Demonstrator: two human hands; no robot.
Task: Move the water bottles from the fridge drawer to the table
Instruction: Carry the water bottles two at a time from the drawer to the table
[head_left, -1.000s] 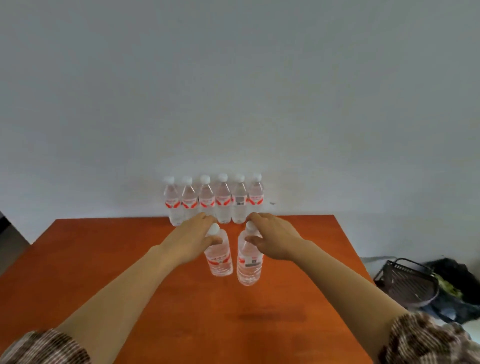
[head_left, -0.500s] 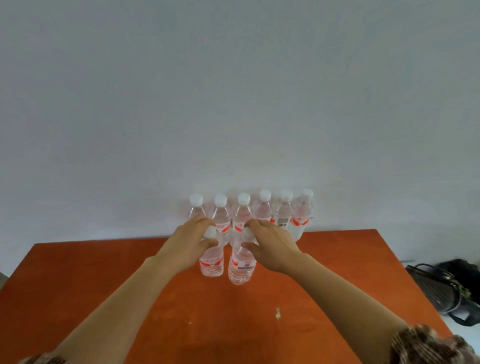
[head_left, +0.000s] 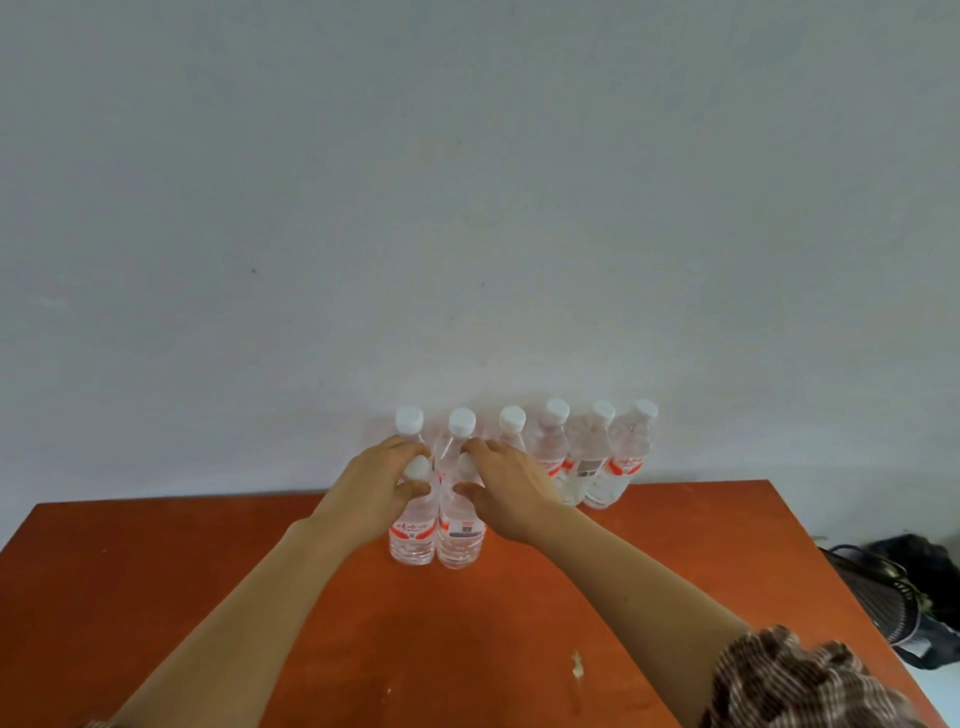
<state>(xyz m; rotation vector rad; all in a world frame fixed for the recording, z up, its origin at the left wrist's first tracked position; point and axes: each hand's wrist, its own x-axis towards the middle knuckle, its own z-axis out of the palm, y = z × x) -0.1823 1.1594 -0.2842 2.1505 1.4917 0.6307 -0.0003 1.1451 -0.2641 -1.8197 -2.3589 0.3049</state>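
**Placing of two bottles.** Two bottles are held upright on the orange surface (head_left: 467, 649), just on the near side of a row (head_left: 589, 462) of six bottles lined along the far edge against the wall. The left grip (head_left: 374, 488) is curled round the neck of the left bottle (head_left: 413, 535), just under its cap. The right grip (head_left: 506, 493) is curled likewise round the neck of the right bottle (head_left: 460, 538). The two bottles are touching side by side, and both bases appear to be set on the surface. Whether the row behind is touched cannot be told. The step in hand is judged to be the release. It is best done by letting each base settle flat before either grip is loosened. Each grip should then be drawn straight up and back toward the near side, so that neither the pair nor the row is tipped.
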